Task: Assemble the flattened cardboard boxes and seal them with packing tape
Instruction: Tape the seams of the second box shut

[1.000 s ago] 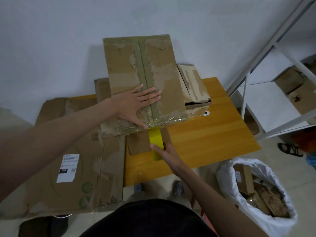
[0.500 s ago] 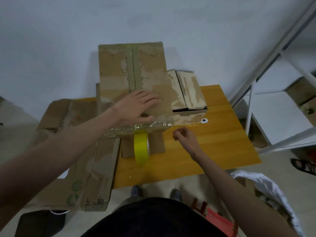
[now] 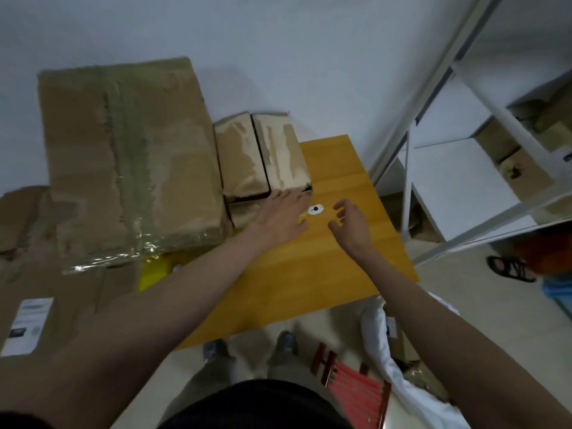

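A large taped cardboard box (image 3: 130, 156) stands on the left part of the wooden table (image 3: 309, 274), its top seam covered in clear tape. A smaller worn box (image 3: 260, 156) sits right beside it. The yellow tape roll (image 3: 154, 270) lies under the large box's near edge, partly hidden by my left forearm. My left hand (image 3: 278, 218) lies flat with straight fingers against the small box's near side. My right hand (image 3: 349, 224) hovers over the table with loosely curled fingers and holds nothing. A small white object (image 3: 315, 209) with a dark spot lies between my hands.
Flattened cardboard (image 3: 34, 298) with a white label lies at the left. A white metal shelf rack (image 3: 458, 181) holding boxes stands at the right. A white bag (image 3: 402, 360) of cardboard scraps and a red item (image 3: 356, 388) sit on the floor near my feet.
My left hand left the large box's top and moved right to the small box. My right hand let go of the tape roll and moved right near the white object. View shifted right.
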